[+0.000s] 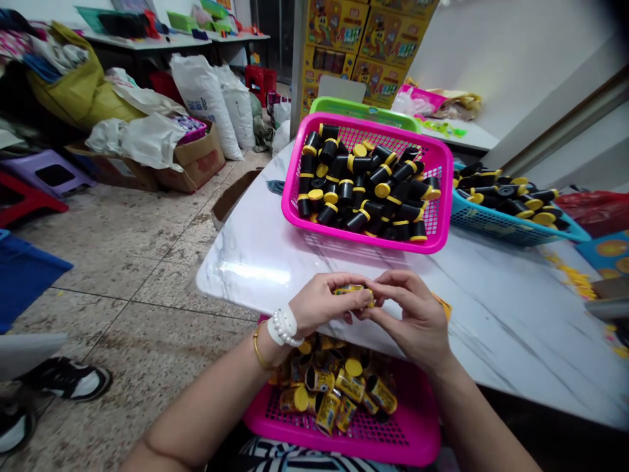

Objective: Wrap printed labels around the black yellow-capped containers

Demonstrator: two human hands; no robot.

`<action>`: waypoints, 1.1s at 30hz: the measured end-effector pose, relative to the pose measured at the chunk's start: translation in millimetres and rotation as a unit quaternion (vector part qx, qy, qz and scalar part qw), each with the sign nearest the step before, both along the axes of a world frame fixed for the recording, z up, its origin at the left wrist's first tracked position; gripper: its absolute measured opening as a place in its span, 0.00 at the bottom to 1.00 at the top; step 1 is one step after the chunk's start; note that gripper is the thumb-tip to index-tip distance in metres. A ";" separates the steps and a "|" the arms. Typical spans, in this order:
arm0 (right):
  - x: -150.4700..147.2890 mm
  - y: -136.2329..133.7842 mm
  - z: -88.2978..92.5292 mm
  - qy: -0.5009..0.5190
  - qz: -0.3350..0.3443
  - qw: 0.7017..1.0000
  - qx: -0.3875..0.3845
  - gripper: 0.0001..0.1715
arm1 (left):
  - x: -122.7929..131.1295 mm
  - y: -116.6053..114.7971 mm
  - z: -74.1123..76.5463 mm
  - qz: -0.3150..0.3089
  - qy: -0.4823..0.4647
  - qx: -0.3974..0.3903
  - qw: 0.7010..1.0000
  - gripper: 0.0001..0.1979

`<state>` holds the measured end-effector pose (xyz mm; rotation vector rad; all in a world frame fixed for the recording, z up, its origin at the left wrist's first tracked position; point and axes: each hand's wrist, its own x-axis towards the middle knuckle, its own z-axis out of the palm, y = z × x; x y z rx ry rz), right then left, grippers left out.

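Observation:
Both my hands meet over the near edge of the white marble table (255, 255). My left hand (322, 305) and my right hand (410, 314) are closed together on one small yellow-labelled tube (351, 290), mostly hidden by the fingers. Beyond them on the table a pink basket (439, 196) holds several black tubes with yellow caps (363, 187). On my lap another pink basket (398, 436) holds several labelled tubes (339, 390).
A blue basket (511, 229) of black tubes sits at the right, a green basket (363, 110) behind the pink one. Yellow cartons (363, 46) stand at the back. Bags, boxes and stools crowd the floor at left; someone's shoe (69, 380) is nearby.

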<state>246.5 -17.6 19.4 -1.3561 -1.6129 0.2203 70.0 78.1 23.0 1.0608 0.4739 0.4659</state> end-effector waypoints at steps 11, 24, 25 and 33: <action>4.4 -15.5 4.0 -0.043 -0.018 0.999 -0.004 0.26 | -7.9 -0.3 -4.5 -0.003 0.046 0.021 0.999 0.16; -13.4 -21.8 -11.9 0.043 -0.029 0.998 -0.047 0.25 | -4.9 -9.6 -13.5 0.023 0.019 0.079 0.996 0.14; -11.7 -22.2 -11.6 0.007 -0.013 1.000 -0.022 0.24 | -4.2 -9.4 -13.3 0.015 0.028 0.073 0.997 0.16; -9.7 -11.2 -20.5 -0.037 0.019 0.999 0.031 0.20 | 1.0 -5.9 -6.5 -0.015 0.106 0.073 0.992 0.28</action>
